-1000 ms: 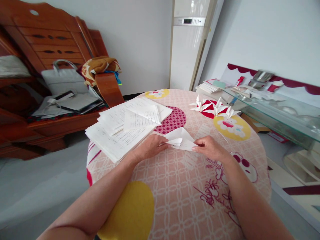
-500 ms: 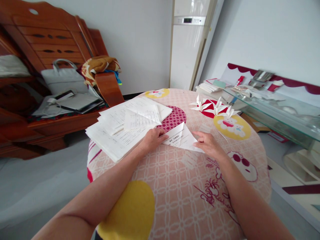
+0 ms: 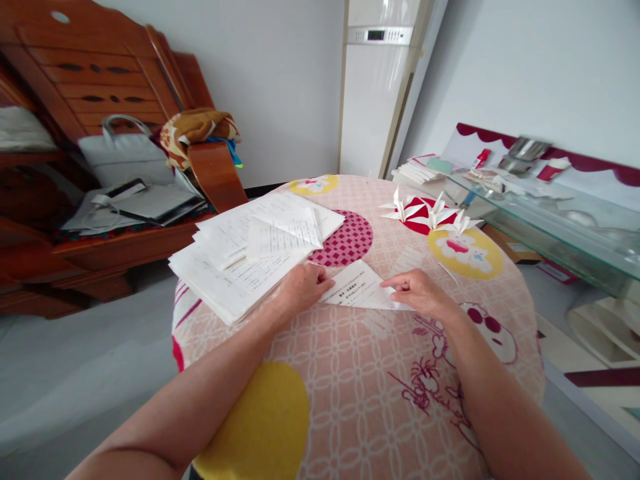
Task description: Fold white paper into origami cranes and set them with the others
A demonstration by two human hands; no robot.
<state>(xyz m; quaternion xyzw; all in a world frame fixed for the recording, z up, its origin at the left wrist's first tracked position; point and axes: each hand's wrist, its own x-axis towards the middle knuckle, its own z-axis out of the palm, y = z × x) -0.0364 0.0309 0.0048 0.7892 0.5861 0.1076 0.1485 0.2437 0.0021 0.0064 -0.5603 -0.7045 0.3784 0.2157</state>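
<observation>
A white printed sheet folded into a triangle [image 3: 361, 288] lies flat on the round table with the pink patterned cloth [image 3: 350, 373]. My left hand [image 3: 301, 288] curls over the triangle's left corner, fingertips pinched on its edge. At the right corner, my right hand [image 3: 417, 293] presses on the paper with the fingers drawn together. Three folded white paper cranes [image 3: 431, 215] stand at the far right of the table. A stack of printed sheets [image 3: 253, 248] lies at the table's left edge, just beyond my left hand.
A wooden bench [image 3: 100, 167] at left carries a grey bag [image 3: 125, 152], papers and a brown cloth. A tall white floor air conditioner [image 3: 376, 87] stands behind. A glass shelf [image 3: 545, 217] with cups and small things juts in from the right.
The paper's raised flap has been folded down, so the sheet went from a loose, half-lifted shape to a flat triangle. Both hands lowered onto its corners.
</observation>
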